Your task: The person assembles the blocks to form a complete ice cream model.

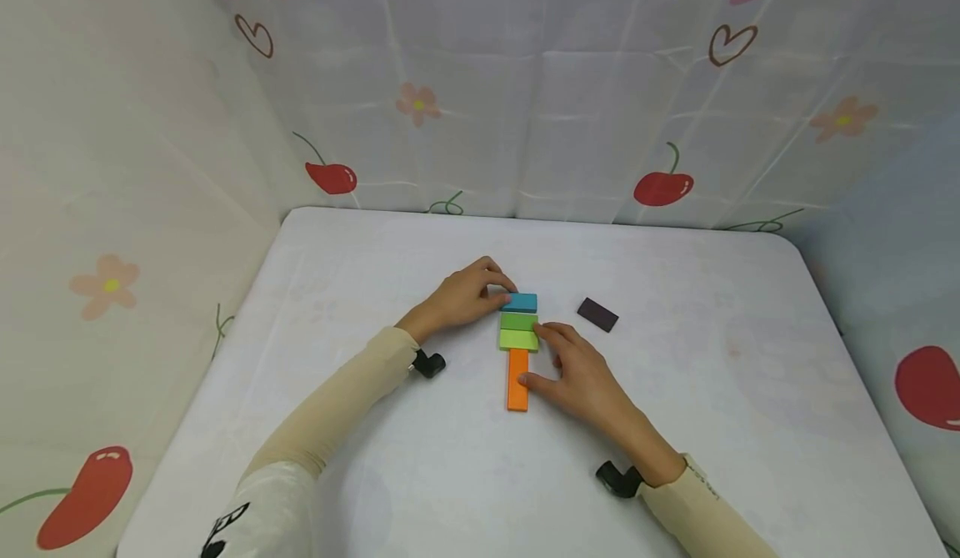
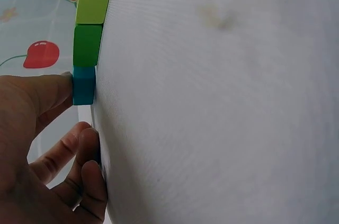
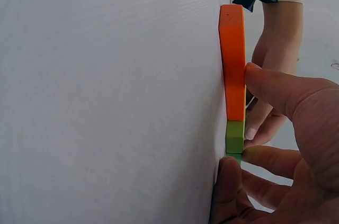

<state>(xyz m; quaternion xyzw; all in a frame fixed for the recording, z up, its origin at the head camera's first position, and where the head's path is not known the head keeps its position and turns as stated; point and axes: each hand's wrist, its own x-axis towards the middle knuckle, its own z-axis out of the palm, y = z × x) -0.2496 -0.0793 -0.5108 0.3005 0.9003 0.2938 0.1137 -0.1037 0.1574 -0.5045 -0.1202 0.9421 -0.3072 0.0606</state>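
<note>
Four flat blocks lie in a line on the white table [image 1: 315,308]: a blue block [image 1: 522,301] farthest, then a dark green block [image 1: 519,321], a light green block [image 1: 519,339] and a long orange block [image 1: 517,379]. My left hand [image 1: 498,294] has its thumb against the blue block's [image 2: 83,85] left end, with its fingers curled at the far corner. My right hand [image 1: 543,358] rests on the table to the right of the line. Its thumb touches the orange block's [image 3: 233,60] side and a fingertip touches the green blocks.
A dark purple block [image 1: 597,314] lies alone to the right of the line. Patterned plastic sheeting [image 1: 540,108] walls the table at the back and both sides. Black camera mounts [image 1: 429,364] sit at both wrists.
</note>
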